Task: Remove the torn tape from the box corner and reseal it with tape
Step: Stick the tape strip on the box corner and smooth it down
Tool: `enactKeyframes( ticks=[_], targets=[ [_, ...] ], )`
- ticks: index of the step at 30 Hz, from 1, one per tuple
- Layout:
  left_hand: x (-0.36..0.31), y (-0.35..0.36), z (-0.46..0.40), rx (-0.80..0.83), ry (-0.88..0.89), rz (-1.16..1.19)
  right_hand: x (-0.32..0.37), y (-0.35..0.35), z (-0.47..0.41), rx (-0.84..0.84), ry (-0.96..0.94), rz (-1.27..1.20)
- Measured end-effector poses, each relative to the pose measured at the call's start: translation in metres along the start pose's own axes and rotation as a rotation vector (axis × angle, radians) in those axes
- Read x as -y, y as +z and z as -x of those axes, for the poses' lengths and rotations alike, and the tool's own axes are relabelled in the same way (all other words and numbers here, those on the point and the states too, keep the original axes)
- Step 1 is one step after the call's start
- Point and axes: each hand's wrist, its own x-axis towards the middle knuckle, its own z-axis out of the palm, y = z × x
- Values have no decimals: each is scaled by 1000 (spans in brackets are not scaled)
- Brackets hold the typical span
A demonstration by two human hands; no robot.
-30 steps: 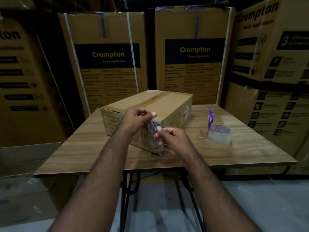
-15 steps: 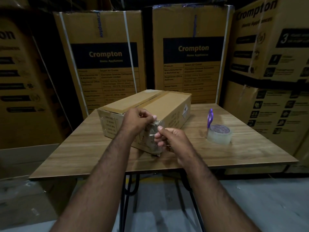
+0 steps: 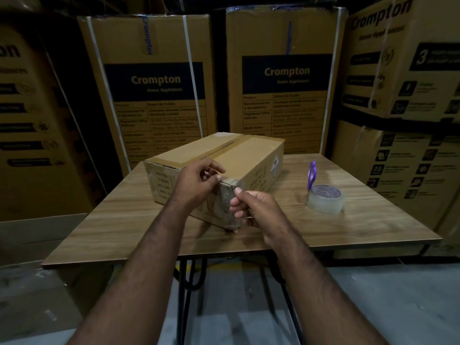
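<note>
While both hands pinch at the crinkly torn clear tape (image 3: 227, 205) on the near corner of the long brown cardboard box (image 3: 251, 158), the left hand (image 3: 199, 181) nips its top edge and the right hand (image 3: 251, 207) grips its side. The box sits mid-table on the wooden table (image 3: 361, 227); the clear tape roll (image 3: 325, 199) and purple-handled scissors (image 3: 311, 176) lie at three o'clock.
</note>
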Motion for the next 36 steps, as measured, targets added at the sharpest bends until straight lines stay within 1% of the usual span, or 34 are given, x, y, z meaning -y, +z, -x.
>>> enactKeyframes(
  ticks=[1,3,6,9,13,18,21,25,27,30,32,34,36],
  targets=[
    [3,-5,2,8,60,-20,0,0,0,-1,-2,1],
    [7,-13,6,30,154,-143,1,0,0,1,-10,-3],
    [7,-15,8,98,203,-278,-1,0,-1,2,-18,-13],
    [8,-11,5,96,251,-261,-5,-1,-2,6,-16,-25],
    [14,-6,2,51,281,-261,-13,-2,-6,4,-28,-26],
    [20,1,3,32,332,-368,-22,-2,-10,2,-52,-32],
    [17,3,8,-24,335,-420,-22,-3,-11,9,-67,-33],
    [17,5,11,-42,337,-441,-20,-3,-12,5,-76,-35],
    [19,6,12,-28,321,-418,-24,-4,-12,-9,-79,-5],
    [20,0,12,50,303,-370,-31,-4,-16,-53,-71,28],
    [22,-6,13,92,286,-298,-34,-4,-20,-79,-62,71],
    [19,-8,15,90,258,-237,-36,-3,-24,-93,-56,110],
    [15,-5,16,67,237,-241,-38,-2,-28,-96,-48,109]
  ],
)
